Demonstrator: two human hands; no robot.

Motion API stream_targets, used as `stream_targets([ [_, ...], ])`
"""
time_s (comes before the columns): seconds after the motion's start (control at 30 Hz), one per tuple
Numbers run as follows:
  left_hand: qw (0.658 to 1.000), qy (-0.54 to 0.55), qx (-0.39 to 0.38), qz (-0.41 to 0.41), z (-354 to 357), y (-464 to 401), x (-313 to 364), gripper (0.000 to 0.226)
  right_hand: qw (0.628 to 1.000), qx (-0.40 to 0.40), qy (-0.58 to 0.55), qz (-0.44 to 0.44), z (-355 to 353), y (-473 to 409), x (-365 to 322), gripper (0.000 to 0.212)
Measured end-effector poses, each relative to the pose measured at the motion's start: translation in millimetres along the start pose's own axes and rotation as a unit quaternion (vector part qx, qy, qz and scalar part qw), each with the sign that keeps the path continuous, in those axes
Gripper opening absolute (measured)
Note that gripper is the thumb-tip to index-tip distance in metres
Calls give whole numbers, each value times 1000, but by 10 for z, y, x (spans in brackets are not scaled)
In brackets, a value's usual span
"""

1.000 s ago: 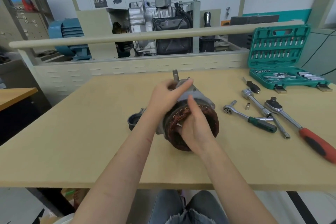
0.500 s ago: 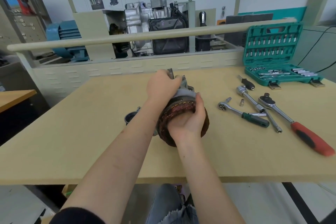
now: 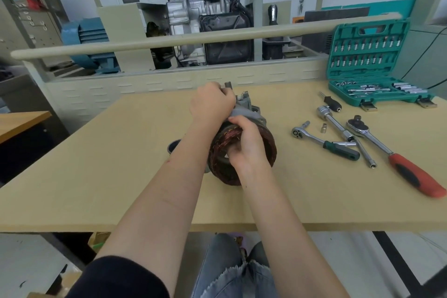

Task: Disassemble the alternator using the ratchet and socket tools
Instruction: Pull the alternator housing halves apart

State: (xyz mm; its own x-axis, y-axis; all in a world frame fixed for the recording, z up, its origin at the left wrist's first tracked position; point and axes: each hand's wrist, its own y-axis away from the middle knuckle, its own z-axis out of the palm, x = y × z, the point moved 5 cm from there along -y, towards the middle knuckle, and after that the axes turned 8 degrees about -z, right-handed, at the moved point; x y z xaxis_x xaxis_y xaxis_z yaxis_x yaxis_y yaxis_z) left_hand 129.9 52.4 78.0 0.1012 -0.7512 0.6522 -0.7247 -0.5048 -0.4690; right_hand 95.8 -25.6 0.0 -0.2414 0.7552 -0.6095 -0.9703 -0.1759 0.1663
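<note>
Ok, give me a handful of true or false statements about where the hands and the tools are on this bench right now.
1. Both hands are on the alternator. True: the left hand grips the grey housing end, the right hand the copper stator.
2. The red-handled ratchet is in the right hand. False: it lies on the table.
3. The green socket case is open. True.
4. The green-handled ratchet lies left of the alternator. False: it lies to its right.
5. A small loose socket lies among the ratchets. True.
</note>
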Motion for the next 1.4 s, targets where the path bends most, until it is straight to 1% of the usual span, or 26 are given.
stream_targets([
  [0.1, 1000, 1, 6, -6, -46, -5, -50, 38, 1000, 5, 20, -2, 35, 17, 44, 16],
  [0.17, 1000, 1, 6, -6, -63, -15, -78, 40, 1000, 7, 30, -3, 64, 36, 55, 12],
  [0.23, 1000, 4, 1, -2, -69, -33, -97, 41, 999, 10, 33, -4, 82, 54, 55, 10],
  [0.4, 1000, 19, -21, -5, -35, -84, -140, 42, 999, 19, 45, -7, 88, 38, 75, 12],
  [0.5, 997, 72, -14, -3, -68, -75, -219, 43, 997, -15, 74, -5, 87, 16, 84, 14],
  [0.57, 993, 120, 16, -11, -138, -19, -309, 44, 992, -43, 114, -10, 98, -7, 82, 19],
  [0.6, 987, 152, 36, -21, -179, 23, -361, 45, 987, -54, 152, -22, 109, -23, 65, 23],
  [0.63, 979, 192, 55, -34, -205, 74, -425, 45, 976, -64, 205, -42, 118, -37, 33, 26],
  [0.67, 969, 232, 64, -49, -212, 136, -494, 45, 957, -76, 271, -70, 123, -41, -15, 26],
  [0.73, 956, 282, 52, -66, -148, 275, -622, 45, 895, -121, 408, -137, 140, -16, -156, 14],
  [0.77, 956, 284, 32, -67, -87, 346, -660, 45, 859, -146, 463, -160, 140, 5, -217, 12],
  [0.8, 960, 274, 6, -65, -23, 412, -683, 45, 834, -164, 498, -170, 116, 18, -258, 10],
  [0.83, 963, 263, -20, -63, 33, 469, -694, 44, 821, -173, 515, -175, 81, 27, -291, 8],
  [0.87, 964, 255, -40, -61, 62, 502, -691, 45, 818, -177, 518, -178, 52, 33, -313, 10],
  [0.93, 968, 237, -63, -52, 45, 491, -647, 46, 823, -181, 507, -181, 8, 39, -321, 11],
  [1.0, 973, 215, -81, -9, -49, 431, -497, 46, 822, -186, 509, -178, -13, 46, -299, 11],
  [1.07, 969, 213, -119, 40, -93, 384, -277, 36, 795, -218, 539, -175, 30, 70, -262, 10],
  [1.13, 968, 203, -139, 43, -88, 356, -168, 33, 745, -270, 588, -162, 100, 114, -213, 10],
  [1.17, 969, 207, -133, 30, -92, 341, -180, 31, 734, -293, 593, -152, 133, 135, -192, 11],
  [1.2, 968, 218, -122, 12, -109, 329, -231, 30, 756, -310, 561, -132, 156, 144, -180, 12],
  [1.23, 967, 231, -111, -7, -135, 326, -308, 31, 808, -317, 486, -101, 177, 145, -175, 18],
  [1.27, 964, 247, -100, -24, -163, 336, -393, 33, 868, -316, 378, -55, 207, 143, -155, 29],
  [1.3, 959, 265, -89, -37, -190, 358, -471, 33, 909, -307, 281, -19, 236, 140, -121, 40],
  [1.33, 955, 281, -82, -46, -204, 384, -522, 33, 931, -280, 236, 0, 257, 125, -78, 53],
  [1.4, 950, 297, -81, -58, -204, 426, -561, 33, 953, -189, 234, 15, 259, 73, 21, 79],
])
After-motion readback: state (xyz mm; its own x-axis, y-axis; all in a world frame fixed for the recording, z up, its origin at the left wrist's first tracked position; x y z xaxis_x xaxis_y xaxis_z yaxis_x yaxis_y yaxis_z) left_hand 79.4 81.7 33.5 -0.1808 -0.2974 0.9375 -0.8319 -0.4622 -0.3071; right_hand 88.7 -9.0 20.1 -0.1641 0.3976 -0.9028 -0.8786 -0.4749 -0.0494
